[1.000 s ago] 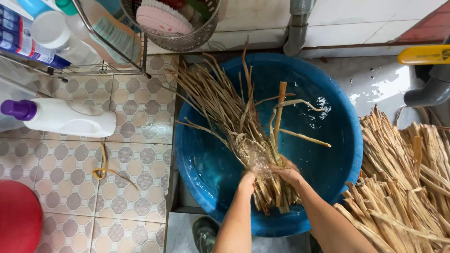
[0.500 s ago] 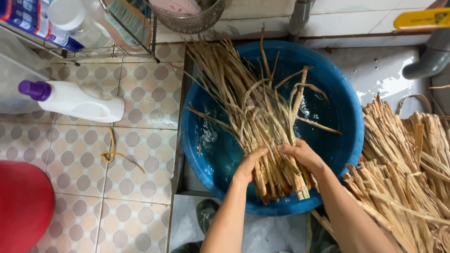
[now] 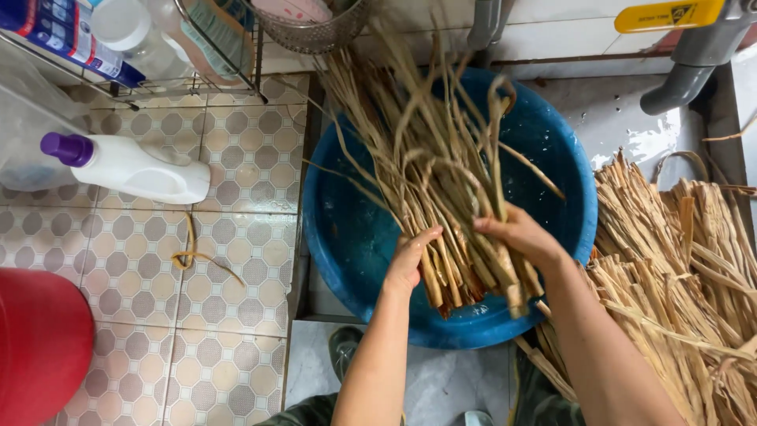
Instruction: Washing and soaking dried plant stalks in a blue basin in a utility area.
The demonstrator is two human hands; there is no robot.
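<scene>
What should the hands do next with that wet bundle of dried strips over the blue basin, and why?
Probably square up the bundle of strips first. The left hand and right hand grip only its lower end above the blue basin, and the upper strips splay and curl loosely, so tightening the hold should keep them together.

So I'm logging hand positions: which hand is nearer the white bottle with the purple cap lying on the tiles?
Left. The left hand grips the wet strip bundle on the side toward the white bottle; the right hand holds the bundle's far side, farther from it.
</scene>
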